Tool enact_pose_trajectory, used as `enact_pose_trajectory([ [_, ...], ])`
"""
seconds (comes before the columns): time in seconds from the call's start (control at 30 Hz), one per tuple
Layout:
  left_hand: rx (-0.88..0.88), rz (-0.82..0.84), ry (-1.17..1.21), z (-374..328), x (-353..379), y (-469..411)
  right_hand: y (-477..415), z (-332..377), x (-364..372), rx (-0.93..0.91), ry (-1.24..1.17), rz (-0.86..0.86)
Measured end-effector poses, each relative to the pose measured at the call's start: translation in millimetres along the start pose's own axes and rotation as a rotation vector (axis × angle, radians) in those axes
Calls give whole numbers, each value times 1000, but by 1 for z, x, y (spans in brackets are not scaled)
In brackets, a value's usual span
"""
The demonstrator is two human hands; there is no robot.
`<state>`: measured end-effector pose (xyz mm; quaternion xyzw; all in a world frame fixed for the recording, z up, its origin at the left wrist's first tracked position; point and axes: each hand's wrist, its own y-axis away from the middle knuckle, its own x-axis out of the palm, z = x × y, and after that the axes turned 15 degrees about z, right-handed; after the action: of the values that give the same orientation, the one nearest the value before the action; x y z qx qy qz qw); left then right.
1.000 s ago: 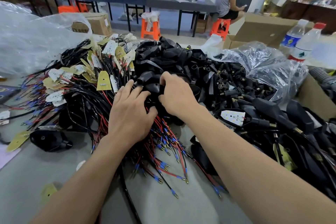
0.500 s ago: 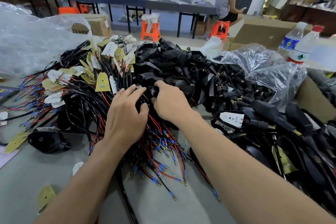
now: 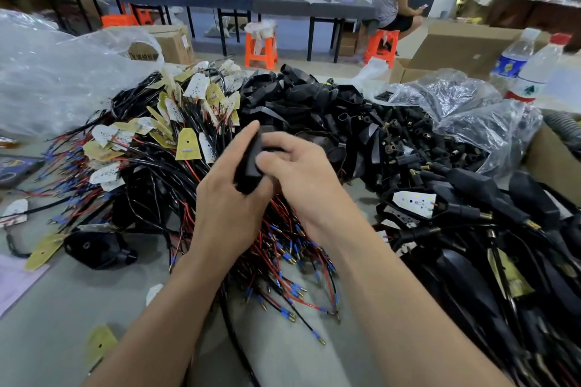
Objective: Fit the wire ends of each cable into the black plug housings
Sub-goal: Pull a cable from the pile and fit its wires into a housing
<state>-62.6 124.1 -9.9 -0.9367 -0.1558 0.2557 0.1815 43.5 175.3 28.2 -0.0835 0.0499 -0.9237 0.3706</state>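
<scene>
From the head camera, both hands meet above the middle of a grey worktable (image 3: 56, 308). The left hand (image 3: 226, 210) wraps a black plug housing (image 3: 251, 160) from the left, its fingers curled up along the housing's side. The right hand (image 3: 298, 173) closes on the same housing from the right, thumb pressed against its face; whether a wire end is already inside cannot be told, as the piece is blurred.

Beneath the hands lies a tangle of black cables with red leads (image 3: 283, 264), their ends tipped with blue sleeves and brass pins and fanned out toward the near edge. Left of them, the cables carry white and yellow LED boards (image 3: 188, 145). Behind the hands rises a heap of black plug housings (image 3: 301, 97), and to its right, small black connectors (image 3: 412, 148) spill from a clear plastic bag (image 3: 471, 110). One lone housing (image 3: 97, 248) rests on the table at the left. Finished black assemblies (image 3: 490, 198) pile up at the right.

Two plastic bottles (image 3: 531, 72) stand at the far right beside cardboard boxes (image 3: 459, 47). Farther back, orange stools (image 3: 261, 47) sit by a long dark bench (image 3: 251, 5), where a person (image 3: 396, 0) is seated.
</scene>
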Motion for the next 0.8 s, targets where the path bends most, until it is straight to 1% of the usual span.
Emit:
enact_pose_trajectory([
  [0.03, 7, -22, 66, 2, -3, -3, 0, 0, 2, 21, 23, 39],
  [0.07, 4, -63, 153, 4, -5, -6, -2, 1, 1, 39, 59, 2],
  [0.1, -12, -123, 246, 6, -7, -7, -6, 1, -1, 47, 121, -104],
  [0.13, -41, -198, 328, 9, -9, -9, -10, 1, -3, 49, 228, -234],
  [0.17, -80, -272, 404, 12, -11, -11, -14, 1, -5, 55, 366, -319],
  [0.2, -121, -338, 471, 14, -14, -12, -17, 0, -3, 78, 515, -313],
  [0.27, -194, -429, 563, 19, -22, -16, -25, -7, 10, 173, 750, -140],
  [0.3, -227, -443, 587, 22, -25, -18, -30, -11, 19, 220, 840, -85],
  [0.37, -271, -432, 575, 26, -27, -19, -38, -17, 31, 272, 1014, -71],
  [0.43, -287, -408, 506, 27, -26, -18, -44, -14, 34, 259, 1178, -83],
  [0.5, -300, -386, 427, 26, -24, -17, -47, -7, 34, 224, 1272, -78],
  [0.57, -308, -347, 368, 24, -24, -16, -47, 1, 31, 221, 1265, -108],
  [0.6, -313, -321, 342, 23, -24, -15, -48, 6, 29, 237, 1202, -128],
  [0.67, -303, -275, 218, 20, -24, -13, -48, 14, 16, 236, 952, -183],
  [0.7, -265, -253, 92, 19, -23, -10, -47, 18, 8, 206, 787, -229],
  [0.77, -113, -198, -226, 15, -18, -3, -43, 27, -4, 112, 471, -399],
  [0.8, -49, -161, -354, 14, -15, -1, -41, 30, -9, 76, 382, -456],
])
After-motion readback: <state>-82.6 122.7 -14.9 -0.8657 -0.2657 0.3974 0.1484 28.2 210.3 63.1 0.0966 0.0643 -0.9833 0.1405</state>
